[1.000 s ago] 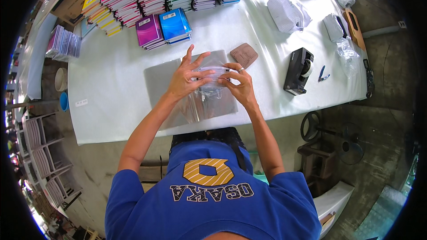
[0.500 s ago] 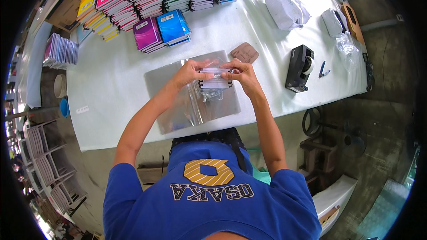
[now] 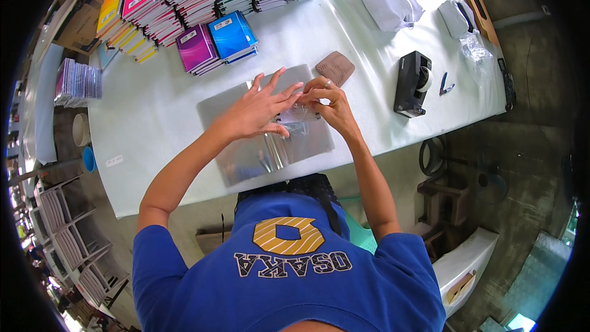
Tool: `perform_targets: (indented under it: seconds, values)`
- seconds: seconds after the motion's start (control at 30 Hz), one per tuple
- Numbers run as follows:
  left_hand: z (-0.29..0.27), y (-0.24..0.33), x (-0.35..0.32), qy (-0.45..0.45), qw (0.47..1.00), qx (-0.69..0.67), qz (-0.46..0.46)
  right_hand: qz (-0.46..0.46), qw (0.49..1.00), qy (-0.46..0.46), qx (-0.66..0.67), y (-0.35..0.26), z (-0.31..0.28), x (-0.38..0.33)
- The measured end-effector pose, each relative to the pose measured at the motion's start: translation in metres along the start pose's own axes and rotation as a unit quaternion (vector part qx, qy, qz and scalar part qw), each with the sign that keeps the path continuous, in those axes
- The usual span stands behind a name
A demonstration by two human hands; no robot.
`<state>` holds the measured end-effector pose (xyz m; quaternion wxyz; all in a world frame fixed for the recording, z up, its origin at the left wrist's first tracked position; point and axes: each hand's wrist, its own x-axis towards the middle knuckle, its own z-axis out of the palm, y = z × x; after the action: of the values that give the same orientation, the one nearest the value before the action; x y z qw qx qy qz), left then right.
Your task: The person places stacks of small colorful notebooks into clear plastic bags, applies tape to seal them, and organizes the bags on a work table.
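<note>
A small stack of ring-bound notebooks (image 3: 300,114), wrapped in clear plastic, lies on a pile of clear plastic sheets (image 3: 236,163) at the front of the table. My left hand (image 3: 261,109) is open over the stack's left side, fingers spread and thumb apart. At the stack's upper right, my right hand (image 3: 332,103) is closed in a pinch on the clear plastic wrap. My fingers partly cover the stack, so its far edge is hidden. Just beyond my right hand lies a brown patterned pad (image 3: 335,68).
Tall piles of colourful spiral notebooks (image 3: 228,34) stand at the back left. To the right are a black tape dispenser (image 3: 410,86), small blue nippers (image 3: 446,85) and crumpled white paper (image 3: 388,3). Another notebook stack (image 3: 78,83) sits at the left edge, above a blue bucket (image 3: 90,158).
My left hand has let go of the stack and spread its fingers above it. My right fingers have curled in at the stack's far edge. The view has shifted slightly.
</note>
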<state>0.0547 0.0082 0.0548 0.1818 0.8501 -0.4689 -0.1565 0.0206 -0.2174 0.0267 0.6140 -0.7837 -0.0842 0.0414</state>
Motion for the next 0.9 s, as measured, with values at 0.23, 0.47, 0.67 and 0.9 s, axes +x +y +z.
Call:
perform_targets:
  seconds: [0.23,0.47,0.67,0.9]
  values:
    - [0.009,0.015,-0.008,0.060,0.976,0.210,0.000,-0.154,0.896,-0.075,-0.409,-0.031,-0.029,-0.032]
    - [0.016,0.028,0.002,0.113,0.965,0.235,0.011,0.302,0.841,0.405,-0.195,0.091,-0.271,-0.112]
    - [0.019,0.031,-0.006,0.093,0.971,0.218,-0.011,0.352,0.867,0.343,0.082,0.097,-0.267,-0.111]
    - [0.012,0.033,-0.003,0.083,0.969,0.234,-0.018,0.143,0.836,0.413,0.331,0.126,-0.228,-0.118]
